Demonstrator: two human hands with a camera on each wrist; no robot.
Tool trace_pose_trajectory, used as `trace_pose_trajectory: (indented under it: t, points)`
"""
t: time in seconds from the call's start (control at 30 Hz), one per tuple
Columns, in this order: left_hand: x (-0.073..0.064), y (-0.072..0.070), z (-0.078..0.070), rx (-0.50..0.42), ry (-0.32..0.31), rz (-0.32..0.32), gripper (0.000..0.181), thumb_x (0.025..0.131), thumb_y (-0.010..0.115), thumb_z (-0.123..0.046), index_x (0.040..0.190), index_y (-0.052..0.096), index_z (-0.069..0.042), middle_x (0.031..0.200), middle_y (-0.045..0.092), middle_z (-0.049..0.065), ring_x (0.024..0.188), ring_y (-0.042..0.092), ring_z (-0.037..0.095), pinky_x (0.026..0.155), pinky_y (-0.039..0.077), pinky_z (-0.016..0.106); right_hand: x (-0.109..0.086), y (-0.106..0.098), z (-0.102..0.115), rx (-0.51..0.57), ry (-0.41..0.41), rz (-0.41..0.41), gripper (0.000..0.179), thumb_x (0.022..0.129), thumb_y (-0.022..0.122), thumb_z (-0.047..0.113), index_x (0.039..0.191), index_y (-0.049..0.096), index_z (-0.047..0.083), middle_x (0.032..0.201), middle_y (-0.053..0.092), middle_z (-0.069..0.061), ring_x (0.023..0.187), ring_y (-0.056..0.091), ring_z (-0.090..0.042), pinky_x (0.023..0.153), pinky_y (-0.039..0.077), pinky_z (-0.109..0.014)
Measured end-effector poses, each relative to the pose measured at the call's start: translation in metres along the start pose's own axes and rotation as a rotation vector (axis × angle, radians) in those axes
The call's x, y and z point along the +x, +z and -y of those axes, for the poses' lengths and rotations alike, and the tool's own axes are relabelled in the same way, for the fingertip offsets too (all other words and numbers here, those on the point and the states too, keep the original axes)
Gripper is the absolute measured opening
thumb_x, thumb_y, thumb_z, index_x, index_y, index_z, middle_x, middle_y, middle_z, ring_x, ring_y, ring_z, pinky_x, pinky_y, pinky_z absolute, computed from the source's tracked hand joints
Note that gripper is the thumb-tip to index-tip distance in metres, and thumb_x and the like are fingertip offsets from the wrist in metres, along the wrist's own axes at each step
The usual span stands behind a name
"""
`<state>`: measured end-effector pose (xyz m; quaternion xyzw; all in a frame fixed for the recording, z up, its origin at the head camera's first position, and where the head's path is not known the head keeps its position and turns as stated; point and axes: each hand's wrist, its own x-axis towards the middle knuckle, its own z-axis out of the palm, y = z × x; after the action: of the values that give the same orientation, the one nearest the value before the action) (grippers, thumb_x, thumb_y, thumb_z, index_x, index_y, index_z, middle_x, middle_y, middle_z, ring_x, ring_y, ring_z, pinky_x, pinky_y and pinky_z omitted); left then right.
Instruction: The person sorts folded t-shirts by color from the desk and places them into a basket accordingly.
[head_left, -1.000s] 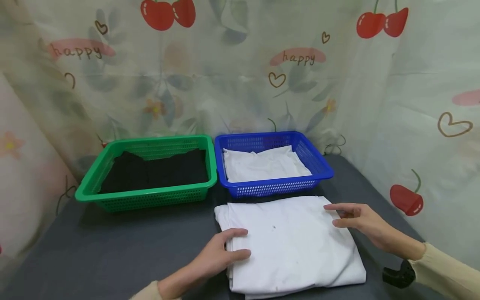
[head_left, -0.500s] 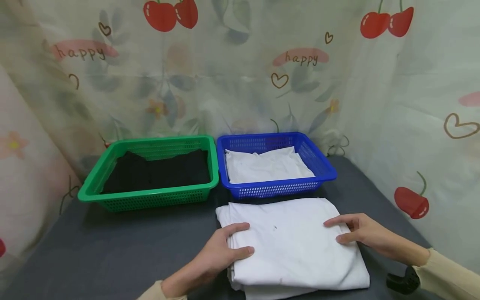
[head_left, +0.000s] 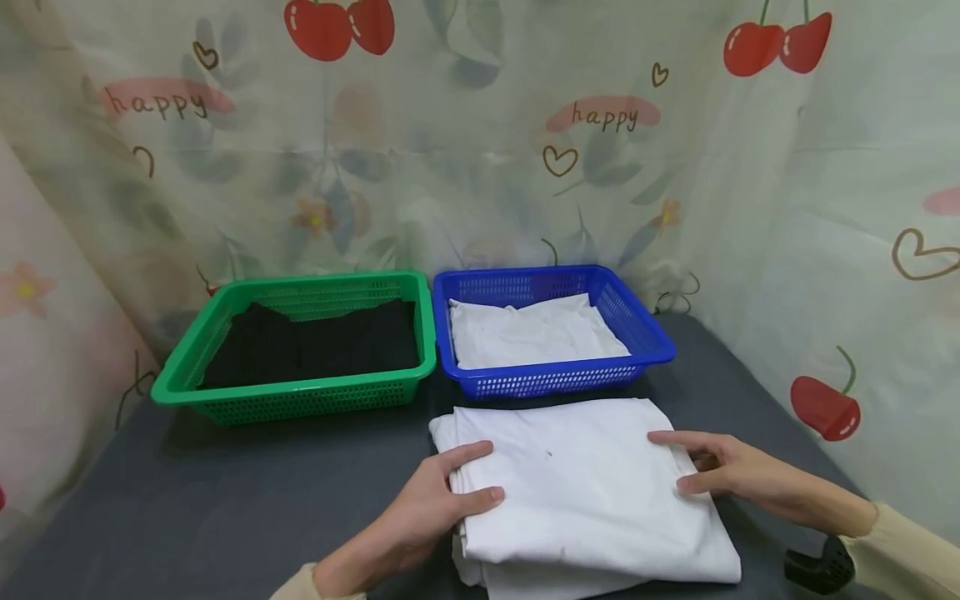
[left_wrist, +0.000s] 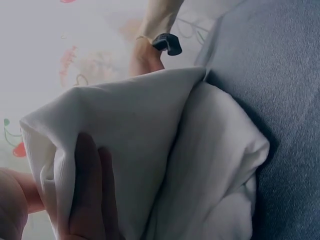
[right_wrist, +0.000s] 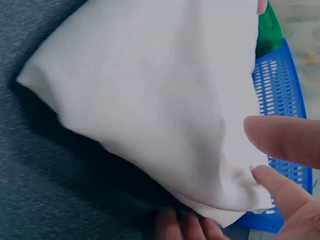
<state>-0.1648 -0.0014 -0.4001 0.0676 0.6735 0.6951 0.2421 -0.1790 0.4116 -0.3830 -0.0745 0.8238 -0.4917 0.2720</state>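
A folded white garment (head_left: 585, 492) lies on the dark table in front of the blue basket, small dark specks on its top. My left hand (head_left: 431, 504) grips its left edge, thumb on top and fingers tucked beneath the upper layers; the left wrist view shows those fingers (left_wrist: 90, 185) under a raised fold. At the opposite edge is my right hand (head_left: 735, 471), index finger and thumb extended over the cloth. In the right wrist view the index fingertip touches the fabric near a ribbed strip, and the other fingers (right_wrist: 190, 230) reach to the edge beside the table.
A green basket (head_left: 300, 385) holding folded black cloth (head_left: 337, 342) stands at the back left. Beside it, a blue basket (head_left: 555, 382) contains folded white cloth (head_left: 532, 333). Patterned curtains (head_left: 465, 192) surround the dark-covered table (head_left: 262, 492).
My left hand has slipped its fingers under the garment's left edge and lifted the upper layers slightly, so a lower layer shows at the front. My right hand has come lower along the right edge.
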Motion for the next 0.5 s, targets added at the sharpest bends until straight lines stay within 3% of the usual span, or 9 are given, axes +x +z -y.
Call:
trace_pose_trajectory:
  t: [0.2,0.37,0.5]
  points:
    - [-0.001,-0.002,0.001,0.055,0.027,-0.004,0.067,0.084,0.080,-0.014,0.143,0.051,-0.005,0.148,0.037,0.019,0.124,0.043,0.028,0.092,0.047,0.038,0.004,-0.003,0.001,0.104,-0.014,0.003,0.062,0.097,0.063,0.015,0.153,0.037,0.015,0.144,0.036,-0.023,0.121,0.044,-0.033,0.092,0.045,-0.042]
    - [0.000,-0.002,0.003,0.134,0.045,-0.024,0.066,0.083,0.081,-0.016,0.141,0.053,-0.008,0.145,0.040,0.018,0.125,0.041,0.030,0.101,0.039,0.047,0.009,-0.001,-0.003,0.123,-0.013,0.027,0.061,0.097,0.062,0.015,0.153,0.039,0.019,0.157,0.014,-0.022,0.134,0.027,-0.034,0.098,0.041,-0.042]
    - [0.004,0.000,0.008,0.201,0.047,-0.035,0.063,0.084,0.079,-0.019,0.140,0.054,-0.007,0.140,0.046,0.018,0.123,0.044,0.030,0.101,0.037,0.051,0.011,0.003,-0.008,0.132,-0.022,0.010,0.060,0.095,0.065,0.014,0.150,0.043,0.015,0.157,0.014,-0.024,0.132,0.031,-0.034,0.095,0.045,-0.042]
